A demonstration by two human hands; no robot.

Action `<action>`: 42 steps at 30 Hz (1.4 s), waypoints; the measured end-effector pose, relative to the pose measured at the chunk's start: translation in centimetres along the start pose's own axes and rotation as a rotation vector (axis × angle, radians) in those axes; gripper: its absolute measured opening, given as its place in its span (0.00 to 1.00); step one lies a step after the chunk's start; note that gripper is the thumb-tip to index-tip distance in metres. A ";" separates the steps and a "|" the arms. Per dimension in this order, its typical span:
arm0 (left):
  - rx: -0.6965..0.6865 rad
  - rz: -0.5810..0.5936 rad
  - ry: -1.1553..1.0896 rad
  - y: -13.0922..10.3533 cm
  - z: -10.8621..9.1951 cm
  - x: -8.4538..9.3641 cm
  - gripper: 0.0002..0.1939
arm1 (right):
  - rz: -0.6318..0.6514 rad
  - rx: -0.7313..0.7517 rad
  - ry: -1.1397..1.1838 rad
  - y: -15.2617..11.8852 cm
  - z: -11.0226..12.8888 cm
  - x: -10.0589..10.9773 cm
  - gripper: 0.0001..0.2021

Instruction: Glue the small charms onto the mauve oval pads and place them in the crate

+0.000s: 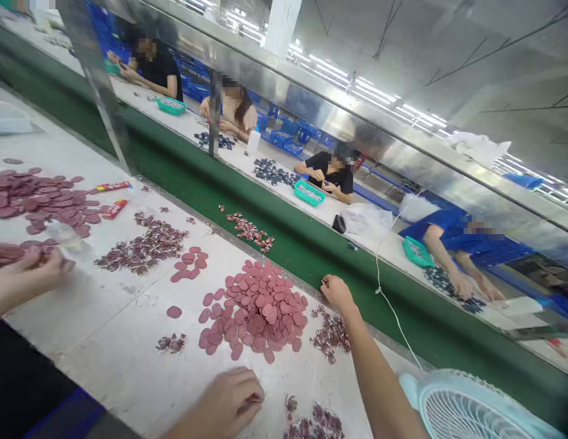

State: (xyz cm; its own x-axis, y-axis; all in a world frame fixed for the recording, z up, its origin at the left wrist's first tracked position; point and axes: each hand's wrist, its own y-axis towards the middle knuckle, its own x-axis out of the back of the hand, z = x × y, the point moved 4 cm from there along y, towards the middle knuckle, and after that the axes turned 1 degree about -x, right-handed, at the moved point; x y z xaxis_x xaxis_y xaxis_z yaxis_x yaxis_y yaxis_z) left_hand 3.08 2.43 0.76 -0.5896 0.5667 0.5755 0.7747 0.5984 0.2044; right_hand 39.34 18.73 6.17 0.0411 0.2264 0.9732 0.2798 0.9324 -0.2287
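My left hand (231, 396) is low at the front of the white table, its fingers curled round a small dark reddish piece (249, 402), partly hidden. Stretched toward the green belt, my right hand (339, 294) has its fingers pinched at the table's far edge; a tiny pale bit shows at the fingertips, too small to name. Between the hands lies a large heap of flat reddish oval discs (265, 311). A pile of small crumpled dark-red pieces (332, 335) sits under my right wrist, and another such pile (315, 424) is nearer me.
The green belt (288, 256) carries several small reddish pieces (249, 230). A pale blue fan (467, 405) stands at right, with a white cord (393, 311). A neighbour's hand (36, 268) works at left near more discs (41, 198). Several people sit across the belt.
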 end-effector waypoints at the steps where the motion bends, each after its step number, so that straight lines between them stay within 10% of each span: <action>1: -0.002 -0.006 -0.003 -0.1 -0.1 0.1 0.06 | 0.019 0.009 0.008 -0.3 -0.5 0.2 0.17; 7: 0.007 -0.005 -0.008 -0.1 -0.2 0.4 0.06 | 0.013 0.133 0.063 -5.0 -0.8 -1.1 0.16; 14: 0.010 0.015 -0.017 -0.3 0.0 0.2 0.07 | -0.289 0.106 0.112 -12.0 3.2 -6.4 0.19; 21: 0.013 -0.006 -0.025 -0.3 0.2 0.5 0.07 | -0.466 0.026 0.157 -15.9 1.9 -7.5 0.10; 25: 0.005 -0.022 0.006 -0.3 0.8 -0.8 0.06 | -0.563 0.096 0.198 -13.4 3.5 -4.1 0.15; 30: -0.065 -0.045 -0.013 0.6 1.1 -1.3 0.02 | -0.551 0.404 0.196 -3.0 12.8 2.0 0.19; 33: -0.039 -0.122 0.011 -0.5 2.6 5.2 0.12 | -0.490 0.581 0.170 4.1 20.0 4.7 0.19; 39: 0.208 -0.532 0.164 -10.2 7.6 31.3 0.20 | -0.370 0.719 0.150 13.7 29.2 5.7 0.19; 42: 0.269 -0.642 0.196 -13.3 9.4 39.6 0.28 | -0.301 0.736 0.138 15.9 30.0 4.9 0.19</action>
State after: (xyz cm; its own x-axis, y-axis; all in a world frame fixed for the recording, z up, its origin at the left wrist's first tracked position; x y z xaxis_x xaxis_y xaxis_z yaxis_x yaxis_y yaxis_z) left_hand -32.67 22.24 13.42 -0.8380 -0.0400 0.5443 0.1915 0.9123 0.3620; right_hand 15.23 43.11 6.54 0.1960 -0.0562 0.9790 -0.4037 0.9052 0.1328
